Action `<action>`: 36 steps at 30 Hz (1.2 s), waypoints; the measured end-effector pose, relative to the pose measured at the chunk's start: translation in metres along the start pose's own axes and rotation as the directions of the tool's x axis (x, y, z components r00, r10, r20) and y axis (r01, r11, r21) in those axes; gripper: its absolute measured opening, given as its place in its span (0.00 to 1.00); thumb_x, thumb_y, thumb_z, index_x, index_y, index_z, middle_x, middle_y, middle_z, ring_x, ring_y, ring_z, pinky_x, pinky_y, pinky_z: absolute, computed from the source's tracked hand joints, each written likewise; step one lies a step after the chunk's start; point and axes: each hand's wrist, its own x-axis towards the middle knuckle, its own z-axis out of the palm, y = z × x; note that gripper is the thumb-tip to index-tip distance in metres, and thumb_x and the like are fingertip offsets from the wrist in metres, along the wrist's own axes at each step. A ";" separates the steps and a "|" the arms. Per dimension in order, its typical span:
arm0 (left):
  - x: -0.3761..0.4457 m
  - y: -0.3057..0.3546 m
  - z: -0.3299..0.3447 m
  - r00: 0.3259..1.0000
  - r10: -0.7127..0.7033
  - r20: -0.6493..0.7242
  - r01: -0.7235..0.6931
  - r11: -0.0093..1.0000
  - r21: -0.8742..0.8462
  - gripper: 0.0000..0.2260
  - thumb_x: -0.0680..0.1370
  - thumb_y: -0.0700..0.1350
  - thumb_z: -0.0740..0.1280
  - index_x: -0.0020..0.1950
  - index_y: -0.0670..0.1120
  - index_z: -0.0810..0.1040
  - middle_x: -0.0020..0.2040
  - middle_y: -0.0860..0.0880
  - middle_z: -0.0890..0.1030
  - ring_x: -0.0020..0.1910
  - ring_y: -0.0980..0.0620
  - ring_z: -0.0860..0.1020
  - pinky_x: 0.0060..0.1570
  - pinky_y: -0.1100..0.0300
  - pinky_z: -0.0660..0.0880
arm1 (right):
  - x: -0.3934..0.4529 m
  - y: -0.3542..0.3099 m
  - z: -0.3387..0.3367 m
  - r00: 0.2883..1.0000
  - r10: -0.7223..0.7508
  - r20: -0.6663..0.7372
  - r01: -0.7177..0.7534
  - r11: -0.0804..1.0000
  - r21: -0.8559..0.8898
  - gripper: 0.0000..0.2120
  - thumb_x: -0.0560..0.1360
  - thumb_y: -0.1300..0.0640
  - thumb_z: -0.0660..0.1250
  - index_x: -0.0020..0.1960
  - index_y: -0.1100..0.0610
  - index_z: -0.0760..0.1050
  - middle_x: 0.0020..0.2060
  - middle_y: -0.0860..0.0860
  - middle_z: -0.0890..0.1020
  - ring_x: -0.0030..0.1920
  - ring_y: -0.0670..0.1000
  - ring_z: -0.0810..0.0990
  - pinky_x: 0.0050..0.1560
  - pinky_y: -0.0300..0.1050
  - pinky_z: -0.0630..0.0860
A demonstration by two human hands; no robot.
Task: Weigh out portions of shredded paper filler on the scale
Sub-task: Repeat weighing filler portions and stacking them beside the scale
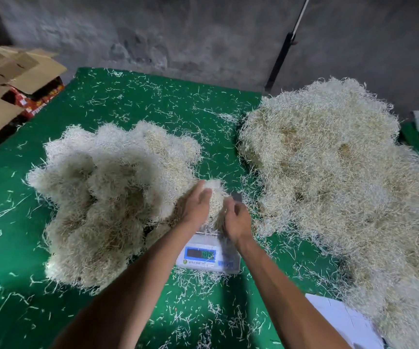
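1. The scale (208,258) has a dark display window on its blue-framed front panel, with lit green digits at the right end. They are blurred; they look like three figures, perhaps "188", but the reading cannot be made out for certain.
2. A line of small print runs below the display on the white strip of the panel, with a round green and yellow mark at its left end. It is too small to read.
3. The red boxes (38,103) under the cardboard flaps at the left carry light printing along their sides. No letters in it can be made out.
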 end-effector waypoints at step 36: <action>-0.064 0.117 -0.065 0.987 -0.113 0.114 0.157 0.538 -0.828 0.24 0.81 0.59 0.58 0.52 0.43 0.86 0.49 0.41 0.85 0.47 0.44 0.85 0.51 0.54 0.81 | -0.082 -0.144 0.005 0.666 -0.745 0.035 0.736 0.649 -0.192 0.16 0.83 0.53 0.63 0.69 0.54 0.78 0.70 0.48 0.77 0.70 0.46 0.72 0.75 0.48 0.64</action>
